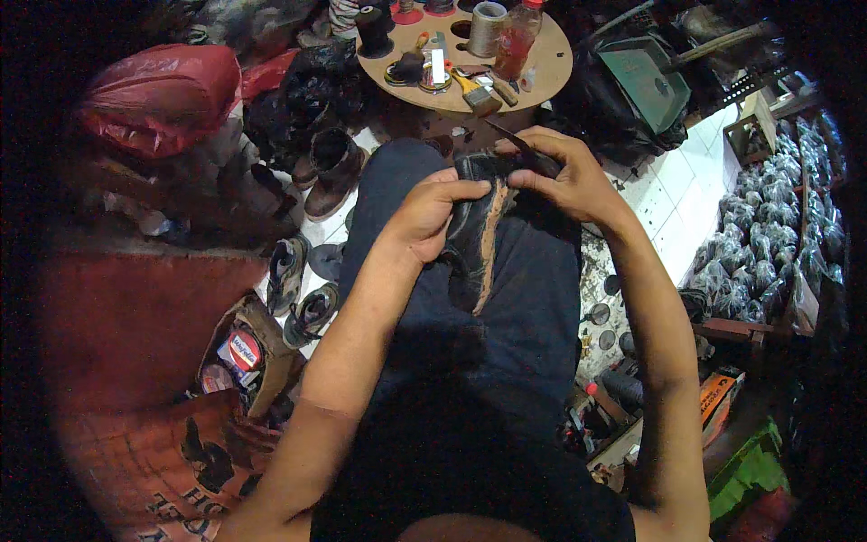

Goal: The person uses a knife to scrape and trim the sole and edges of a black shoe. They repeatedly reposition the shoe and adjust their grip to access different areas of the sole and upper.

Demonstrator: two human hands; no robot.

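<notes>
A black shoe (465,257) rests over my lap, with a rough tan strip (492,235) exposed lengthwise along it. My left hand (429,212) is closed on the shoe's left side, its thumb lying across the upper part near the strip. At the upper right of the shoe, my right hand (569,176) is closed, thumb close to the top of the strip. A dark, pointed knife blade (508,135) sticks out past its fingers toward the upper left; any handle is hidden in the hand. Shadow hides much of the shoe's right side.
Ahead stands a round wooden table (555,68) with thread spools, a yellow-handled brush (476,93) and a bottle (517,41) of reddish liquid. Shoes (287,271) and a cardboard box (271,339) lie left. Plastic-wrapped bundles (759,244) and a green dustpan (646,77) are right.
</notes>
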